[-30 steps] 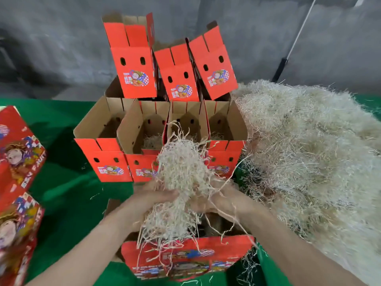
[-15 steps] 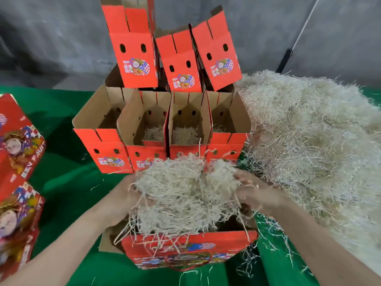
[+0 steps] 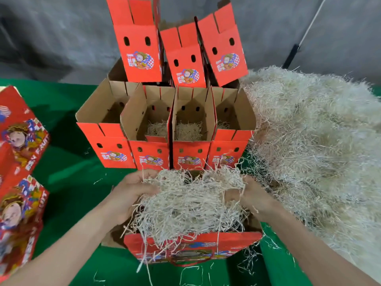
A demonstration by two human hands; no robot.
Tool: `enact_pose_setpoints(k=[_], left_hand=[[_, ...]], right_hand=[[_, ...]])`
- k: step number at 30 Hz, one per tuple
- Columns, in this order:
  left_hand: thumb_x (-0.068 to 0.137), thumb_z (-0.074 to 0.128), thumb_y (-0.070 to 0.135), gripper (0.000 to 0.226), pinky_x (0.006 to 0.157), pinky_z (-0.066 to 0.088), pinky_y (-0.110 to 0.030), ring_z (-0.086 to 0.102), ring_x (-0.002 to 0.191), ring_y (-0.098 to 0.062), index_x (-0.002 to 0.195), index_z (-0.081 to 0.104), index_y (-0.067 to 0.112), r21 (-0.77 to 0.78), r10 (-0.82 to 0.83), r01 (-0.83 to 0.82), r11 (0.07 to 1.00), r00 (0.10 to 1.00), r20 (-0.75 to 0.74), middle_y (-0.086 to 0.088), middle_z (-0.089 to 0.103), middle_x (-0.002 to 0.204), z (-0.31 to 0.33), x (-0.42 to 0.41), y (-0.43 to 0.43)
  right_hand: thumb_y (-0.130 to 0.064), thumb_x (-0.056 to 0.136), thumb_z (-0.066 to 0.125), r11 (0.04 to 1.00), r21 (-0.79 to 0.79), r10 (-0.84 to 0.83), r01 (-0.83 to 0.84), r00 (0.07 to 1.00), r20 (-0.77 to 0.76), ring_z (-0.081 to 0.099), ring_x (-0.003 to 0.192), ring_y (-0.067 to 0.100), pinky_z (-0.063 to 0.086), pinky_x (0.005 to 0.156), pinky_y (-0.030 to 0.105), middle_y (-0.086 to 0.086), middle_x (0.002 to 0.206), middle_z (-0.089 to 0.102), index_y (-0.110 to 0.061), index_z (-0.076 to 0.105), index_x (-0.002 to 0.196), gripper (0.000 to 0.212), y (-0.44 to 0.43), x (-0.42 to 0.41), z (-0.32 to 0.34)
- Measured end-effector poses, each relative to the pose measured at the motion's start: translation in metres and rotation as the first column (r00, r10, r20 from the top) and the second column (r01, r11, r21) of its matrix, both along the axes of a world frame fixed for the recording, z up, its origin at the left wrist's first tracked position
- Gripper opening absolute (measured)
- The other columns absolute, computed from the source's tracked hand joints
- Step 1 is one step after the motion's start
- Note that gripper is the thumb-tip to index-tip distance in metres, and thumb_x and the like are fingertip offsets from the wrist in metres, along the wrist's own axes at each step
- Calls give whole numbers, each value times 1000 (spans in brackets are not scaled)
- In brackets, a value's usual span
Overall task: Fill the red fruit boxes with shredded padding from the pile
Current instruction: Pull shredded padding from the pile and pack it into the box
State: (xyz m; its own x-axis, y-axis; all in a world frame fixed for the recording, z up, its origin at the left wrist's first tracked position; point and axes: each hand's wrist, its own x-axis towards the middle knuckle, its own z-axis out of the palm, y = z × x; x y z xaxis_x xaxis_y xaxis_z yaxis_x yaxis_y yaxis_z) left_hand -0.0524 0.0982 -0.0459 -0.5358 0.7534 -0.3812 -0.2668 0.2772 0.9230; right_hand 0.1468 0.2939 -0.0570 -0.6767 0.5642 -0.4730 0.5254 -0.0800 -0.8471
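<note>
A green desk (image 3: 68, 182) is seen from above. One large pile of pale shredded padding (image 3: 309, 141) is heaped across its right side, touching the nearest boxes.

Eight upright red fruit boxes are counted. Three back boxes (image 3: 138, 52) are stood with flaps raised, and their insides are hidden. Four are lined up open in a middle row (image 3: 189, 157). A thin layer of padding is seen in the bottom of the two inner ones and a little in the right-hand one, while none can be made out in the dark left-hand one (image 3: 107, 149). One near box (image 3: 191, 248) is placed at the front edge, directly under the hands.

At the far left, at least two more printed boxes (image 3: 20, 141) are partly cut off by the frame. Whether they are filled cannot be told.

One wad of padding (image 3: 191, 203) is held over the near box's mouth, with strands spilling over its front wall.

Two hands are shown. The wad's left side is gripped by the left hand (image 3: 127, 195), its fingers curled round the strands. The right side is gripped by the right hand (image 3: 255, 199), its fingers buried in the strands.

The task is judged to be partly done: the near box is being filled, and the rest are thinly lined or unchecked.
</note>
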Motion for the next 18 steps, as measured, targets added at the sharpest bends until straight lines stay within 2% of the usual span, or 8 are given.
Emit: enact_pose_setpoints(k=[2,4,6,9,11,13,15,18], left_hand=[[74,70,2,38,70,47,-12,60,93,2,98,65,32,35,-111,112,993,993,-31,17,68,96,-1,8,6],[66,75,22,54,91,42,-17,52,111,0,114,57,37,6,-247,248,969,969,-28,21,57,116,-2,21,16],[62,75,26,67,100,37,-30,51,113,-8,125,52,34,-42,-280,281,959,960,16,14,56,123,-1,28,22],[73,61,-11,54,73,51,-24,66,81,-9,115,62,22,66,-203,204,977,979,-34,7,71,97,4,15,21],[72,53,-22,49,49,46,-22,59,53,-7,100,64,16,71,-35,43,997,992,-118,2,67,67,7,0,11],[72,55,-22,45,52,42,-22,54,52,-10,99,60,13,48,90,-82,996,971,-220,-1,60,59,5,-10,3],[74,62,-15,43,62,41,-23,56,70,-15,102,60,17,17,57,-54,998,955,-292,-4,62,75,4,-6,1],[79,70,10,33,81,41,-22,53,90,-6,100,58,32,-117,-176,155,981,964,-201,13,58,99,7,4,6]], right_hand=[[-7,77,68,991,-87,98,-101,994,-46,51,116,18,39,103,34,5,130,52,-12,33,136,69,-8,-4,1],[-27,69,77,960,-138,237,-242,970,-54,51,110,-2,42,89,12,-19,113,58,-27,41,116,59,-26,-17,10],[-14,76,72,974,-112,187,-197,978,-95,54,101,-5,44,75,6,-24,100,58,-30,42,104,44,-37,-30,11],[3,82,63,1000,-3,-21,21,993,-114,67,79,16,55,72,23,-15,74,62,-22,48,83,29,-31,-29,13],[-3,82,65,994,-6,-113,113,991,-77,63,87,26,49,87,39,-8,82,55,-14,43,92,27,-21,-17,12],[-11,81,67,985,-52,-168,165,984,-55,44,116,25,30,105,41,8,114,49,-2,31,127,59,-11,-8,4],[-13,82,67,979,-102,-182,179,983,-23,28,131,28,19,110,42,15,144,28,-4,8,144,85,-11,-2,2],[-17,75,74,975,-173,-155,136,983,-102,45,112,19,37,99,36,13,136,42,-4,10,143,95,-11,-4,2]])
